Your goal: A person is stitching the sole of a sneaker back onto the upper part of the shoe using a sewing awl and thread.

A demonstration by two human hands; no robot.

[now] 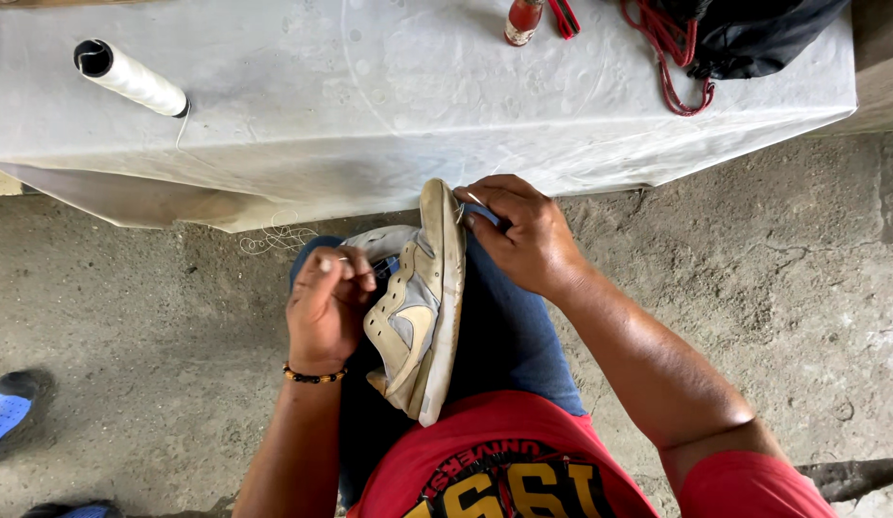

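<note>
A worn cream and grey sneaker lies on its side across the person's lap, sole edge up and toe pointing toward the cloth-covered surface. The right hand clamps over the toe end, fingers curled tight against the sole edge, and a thin metal point, likely a needle or awl, shows just at its fingertips. The left hand, wearing a beaded bracelet, is pinched closed beside the shoe's opening, apparently gripping a fine thread, though the strand itself is too thin to make out there. By the look of it, the step in hand is hand-stitching the sole to the upper near the toe, with 1 stitch being drawn through. The next move would call for steady tension from the left hand while the right keeps the shoe from rolling and guides the point cleanly through the seam line, not through the fingers. On the surface sit a spool of white thread at the left, a small red bottle, a red cord and a dark bag, all well apart from the shoe. Loose thread curls on the concrete floor.
</note>
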